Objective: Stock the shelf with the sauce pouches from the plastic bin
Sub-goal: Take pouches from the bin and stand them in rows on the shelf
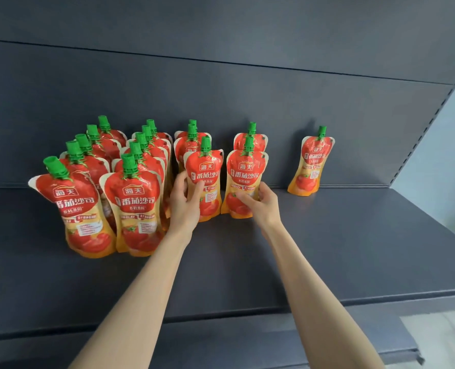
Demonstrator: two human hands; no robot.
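Red and orange sauce pouches with green caps stand upright in rows on the dark grey shelf (pixel 327 249). My left hand (pixel 185 202) grips the front pouch of the third row (pixel 207 169) by its left side. My right hand (pixel 261 203) grips the front pouch of the fourth row (pixel 245 171) at its lower right. Both pouches stand on the shelf. A single pouch (pixel 312 162) stands alone at the right, against the back panel. Two longer rows, fronted by a pouch (pixel 77 206) and another (pixel 137 203), fill the left. The plastic bin is out of view.
The shelf's dark back panel (pixel 221 83) rises behind the pouches. A perforated upright (pixel 428 123) bounds the shelf on the right. The shelf's front edge (pixel 221 318) runs below my forearms, with a lower shelf lip beneath it.
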